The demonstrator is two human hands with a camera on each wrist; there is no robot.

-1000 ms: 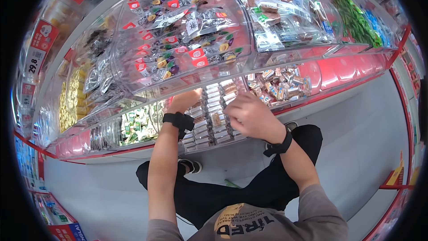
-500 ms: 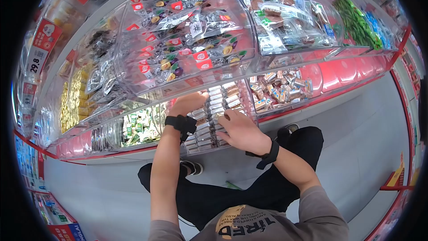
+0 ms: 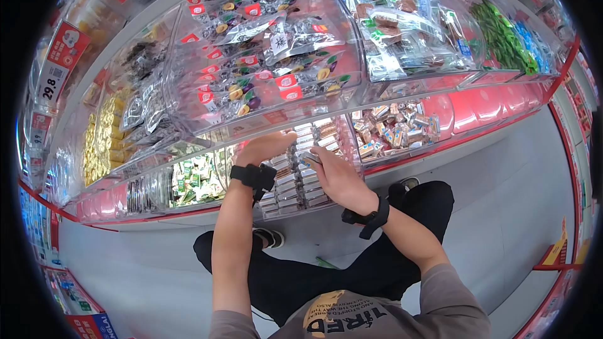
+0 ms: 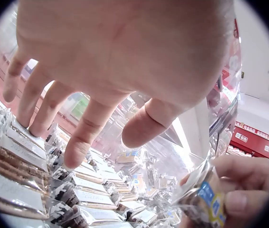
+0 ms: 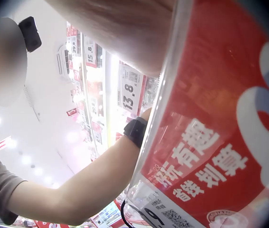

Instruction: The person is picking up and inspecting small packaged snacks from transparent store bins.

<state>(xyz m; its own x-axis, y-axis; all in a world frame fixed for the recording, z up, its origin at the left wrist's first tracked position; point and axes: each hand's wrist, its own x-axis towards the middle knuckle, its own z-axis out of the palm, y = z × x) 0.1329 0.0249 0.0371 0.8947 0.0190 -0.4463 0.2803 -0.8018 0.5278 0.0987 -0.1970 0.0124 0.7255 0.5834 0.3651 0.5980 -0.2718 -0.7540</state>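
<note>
In the head view, my left hand point(image 3: 267, 147) reaches over the lower bin's rows of small wrapped packets point(image 3: 292, 182). The left wrist view shows its fingers point(image 4: 90, 126) straight and spread, with the tips just above or touching wrapped biscuit-like packets point(image 4: 18, 164); contact is unclear. Nothing is in its grip. My right hand point(image 3: 342, 182) is to its right, over the same rows. Between thumb and fingers point(image 4: 248, 185) it pinches a clear-wrapped packet point(image 4: 208, 197) with a blue and yellow label. In the right wrist view, a red sign point(image 5: 210, 109) covers much of the picture.
A clear upper bin of plum packs point(image 3: 251, 63) overhangs both hands. Green packets point(image 3: 193, 179) lie left of the rows, loose brown-and-white ones point(image 3: 396, 127) right. Bagged goods point(image 3: 408, 31) fill the upper right bin. Knees and shoes are below on the grey floor point(image 3: 496, 207).
My right hand has moved left and slightly down, closer to my left hand, and a packet now shows at its fingertips. My left hand has shifted slightly to the right, fingers still extended.
</note>
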